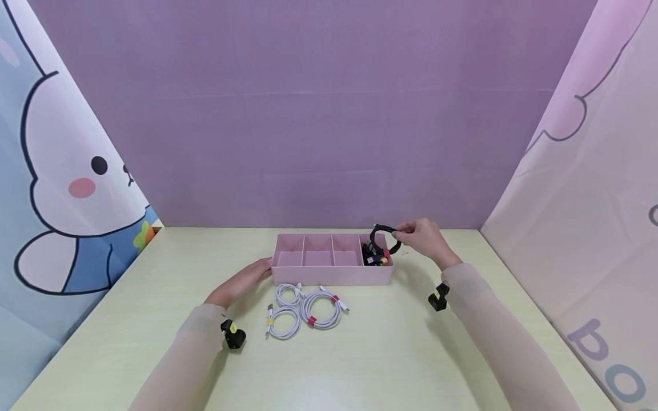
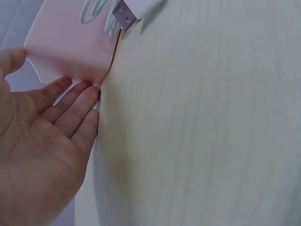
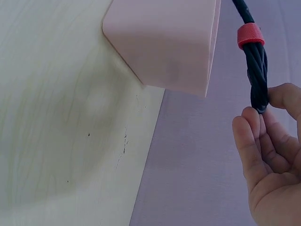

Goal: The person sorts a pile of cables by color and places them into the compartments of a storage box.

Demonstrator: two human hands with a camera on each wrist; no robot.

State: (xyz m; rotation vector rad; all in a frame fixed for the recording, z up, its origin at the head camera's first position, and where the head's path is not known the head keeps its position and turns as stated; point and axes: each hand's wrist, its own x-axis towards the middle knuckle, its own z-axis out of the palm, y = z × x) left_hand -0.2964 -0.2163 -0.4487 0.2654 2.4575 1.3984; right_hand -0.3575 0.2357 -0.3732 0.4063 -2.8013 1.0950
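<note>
My right hand (image 1: 424, 240) pinches a coiled black cable (image 3: 256, 70) between thumb and fingertips. A red tie (image 3: 250, 35) wraps the coil, which hangs over the right-end compartment of a pink divided box (image 1: 331, 276). In that compartment lie more black cables (image 1: 371, 258), partly hidden by the coil. At the box's other end, my left hand (image 1: 244, 282) rests its extended fingers against the side wall, with the thumb near the upper edge in the left wrist view. The other compartments show bare pink floors.
In front of the box, three coiled white cables lie close together on the pale wooden table (image 1: 349, 365): a small one (image 1: 278, 295), one with a yellow tie (image 1: 297, 326) and a larger one with red ties (image 1: 304, 313). A purple backdrop (image 1: 319, 125) stands behind.
</note>
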